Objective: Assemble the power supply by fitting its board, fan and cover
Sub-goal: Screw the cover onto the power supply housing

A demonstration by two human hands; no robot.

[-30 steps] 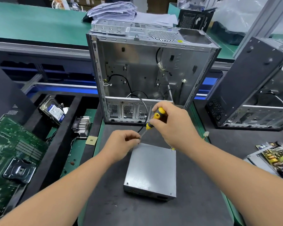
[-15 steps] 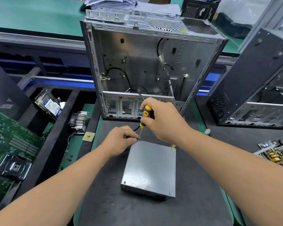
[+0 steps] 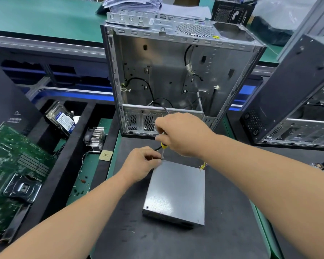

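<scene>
**Careful now: a screw going into the far left corner of the cover**

Right now my right hand (image 3: 183, 134) is wrapped tight around the screwdriver (image 3: 163, 149), with only a bit of the yellow and black handle and the thin shaft showing below my fist. The tip comes down at the far left corner of the power supply (image 3: 176, 193), which lies flat on the dark mat (image 3: 223, 240) just in front of the open computer case (image 3: 176, 75). My left hand (image 3: 141, 165) has its fingertips bunched at that same corner, right beside the tip; I take it they steady a screw, but the screw itself is too small to make out.

The cover looks to be already on, so I judge this to be late in the job, with the fastening under way.

What worries me:
- The tip could slip out of the screw head and jab my left fingers, since they sit touching the spot.
- If the shaft leans, the screw may go in crooked and chew the thread.
- Pressing down on one corner could make the box slide on the mat, as nothing else pins it.
- The yellow wires (image 3: 202, 166) poking out at the far right corner could be pinched if the cover is not seated evenly.
</scene>
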